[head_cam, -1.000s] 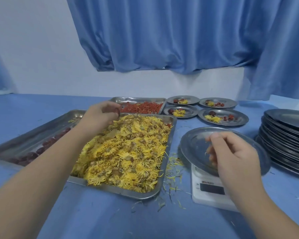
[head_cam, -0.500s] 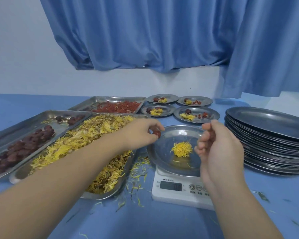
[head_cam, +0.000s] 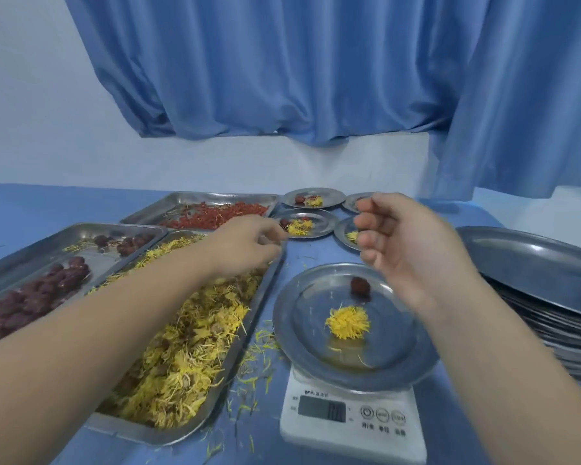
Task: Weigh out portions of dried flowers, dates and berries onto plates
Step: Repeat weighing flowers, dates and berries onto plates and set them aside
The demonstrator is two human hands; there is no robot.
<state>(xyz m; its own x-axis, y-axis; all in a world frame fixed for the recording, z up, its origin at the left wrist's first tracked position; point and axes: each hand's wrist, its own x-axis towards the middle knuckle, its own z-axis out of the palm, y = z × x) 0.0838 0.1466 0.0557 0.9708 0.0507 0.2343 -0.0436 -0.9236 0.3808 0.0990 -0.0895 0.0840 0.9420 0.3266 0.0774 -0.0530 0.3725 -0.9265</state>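
A steel plate [head_cam: 292, 333] sits on a white digital scale [head_cam: 353, 421] at centre right. On it lie one yellow dried flower [head_cam: 348, 323] and one dark red date [head_cam: 360, 286]. My left hand [head_cam: 249, 245] reaches over the far end of the dried-flower tray [head_cam: 258, 317], fingers bent down and blurred, with nothing seen in them. My right hand [head_cam: 403, 243] hovers above the plate's far edge, fingers loosely curled and holding nothing. The date tray [head_cam: 104, 260] lies at the left. The red-berry tray [head_cam: 198, 197] is behind.
Several filled plates [head_cam: 329, 197] stand at the back, partly hidden by my right hand. A tall stack of empty steel plates [head_cam: 534, 283] fills the right side. Loose petals litter the blue cloth [head_cam: 259, 360] between the flower tray and the scale.
My left hand let the date go onto the weighing plate and drew back left and farther over the flower tray. My right hand rose away from the plate.
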